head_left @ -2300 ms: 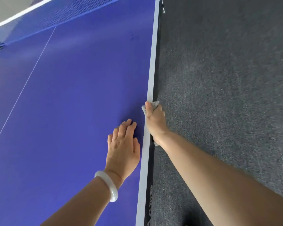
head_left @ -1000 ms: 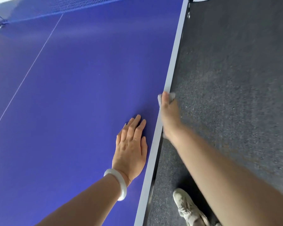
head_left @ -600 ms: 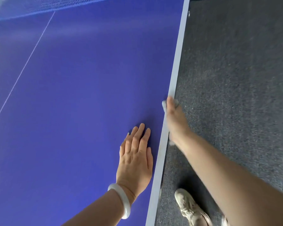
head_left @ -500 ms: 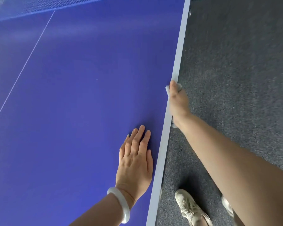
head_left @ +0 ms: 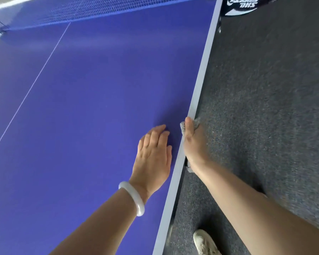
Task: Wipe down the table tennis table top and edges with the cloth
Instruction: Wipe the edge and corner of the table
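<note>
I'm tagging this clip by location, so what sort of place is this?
Most likely an indoor games or sports room: a blue table tennis table with its net stretched across, standing on dark grey carpet.

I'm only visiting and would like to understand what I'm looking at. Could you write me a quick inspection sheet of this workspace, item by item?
Surface: blue table top with a thin white centre line and a pale edge strip.
Job's things: grey cloth, folded over the table's side edge beneath the right hand.
Clutter: nothing seen.
Hands: left hand rests flat on the table top near the edge, white bracelet on its wrist; right hand grips the cloth against the edge, thumb on top.
Cables: nothing seen.
Surroundings: blue net across the far end; dark grey carpet beside the table; a pale shoe below.
</note>
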A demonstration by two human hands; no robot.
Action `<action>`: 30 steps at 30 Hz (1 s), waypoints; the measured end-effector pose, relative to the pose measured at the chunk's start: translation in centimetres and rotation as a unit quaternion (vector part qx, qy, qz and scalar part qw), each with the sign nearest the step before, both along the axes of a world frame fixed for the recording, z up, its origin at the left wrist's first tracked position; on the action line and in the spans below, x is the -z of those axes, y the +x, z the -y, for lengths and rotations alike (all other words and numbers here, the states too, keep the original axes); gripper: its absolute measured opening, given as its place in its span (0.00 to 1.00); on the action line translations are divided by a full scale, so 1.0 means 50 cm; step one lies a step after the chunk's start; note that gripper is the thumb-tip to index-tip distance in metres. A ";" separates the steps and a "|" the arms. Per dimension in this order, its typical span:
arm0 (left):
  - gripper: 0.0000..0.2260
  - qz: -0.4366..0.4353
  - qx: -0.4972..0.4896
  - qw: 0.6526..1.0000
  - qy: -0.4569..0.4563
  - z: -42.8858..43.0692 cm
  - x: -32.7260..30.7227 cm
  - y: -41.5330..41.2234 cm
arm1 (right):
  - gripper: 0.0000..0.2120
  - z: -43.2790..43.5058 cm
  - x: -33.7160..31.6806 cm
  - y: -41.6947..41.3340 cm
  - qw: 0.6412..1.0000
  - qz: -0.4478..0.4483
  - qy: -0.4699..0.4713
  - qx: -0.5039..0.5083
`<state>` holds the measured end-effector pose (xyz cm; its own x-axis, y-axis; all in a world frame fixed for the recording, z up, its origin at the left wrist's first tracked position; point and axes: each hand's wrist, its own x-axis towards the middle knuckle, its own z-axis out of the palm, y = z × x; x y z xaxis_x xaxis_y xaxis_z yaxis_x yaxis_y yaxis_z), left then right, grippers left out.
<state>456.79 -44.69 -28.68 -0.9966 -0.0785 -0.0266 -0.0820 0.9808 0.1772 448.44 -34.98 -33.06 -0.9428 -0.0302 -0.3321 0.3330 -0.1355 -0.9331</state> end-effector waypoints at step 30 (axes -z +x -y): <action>0.23 0.007 -0.107 0.994 0.010 -0.034 0.037 -0.236 | 0.10 0.004 0.018 -0.432 0.999 0.042 0.013 -0.018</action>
